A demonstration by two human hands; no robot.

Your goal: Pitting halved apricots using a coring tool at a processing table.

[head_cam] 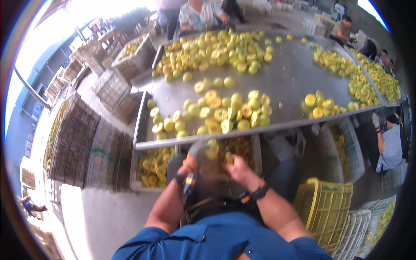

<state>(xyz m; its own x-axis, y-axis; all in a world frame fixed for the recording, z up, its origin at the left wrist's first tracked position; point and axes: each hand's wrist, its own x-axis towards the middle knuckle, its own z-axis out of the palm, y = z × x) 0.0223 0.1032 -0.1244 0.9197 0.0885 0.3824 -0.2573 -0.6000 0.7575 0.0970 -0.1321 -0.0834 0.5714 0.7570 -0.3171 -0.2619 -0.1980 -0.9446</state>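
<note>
My left hand, partly covered in grey and orange, is raised just below the near rim of a metal sorting table. A blurred yellow-green fruit half is at its fingertips, apparently gripped. My right hand has its fingers curled around a small object, too blurred to name. Beneath both hands, a crate holds brownish-yellow pieces. Halved, hollowed yellow-green fruit lies in a loose pile on the table straight ahead of me.
A crate of fruit halves stands left of my knees. At right are a yellow plastic crate and a white tub. Stacked crates rise at left. People sit across the table and at right.
</note>
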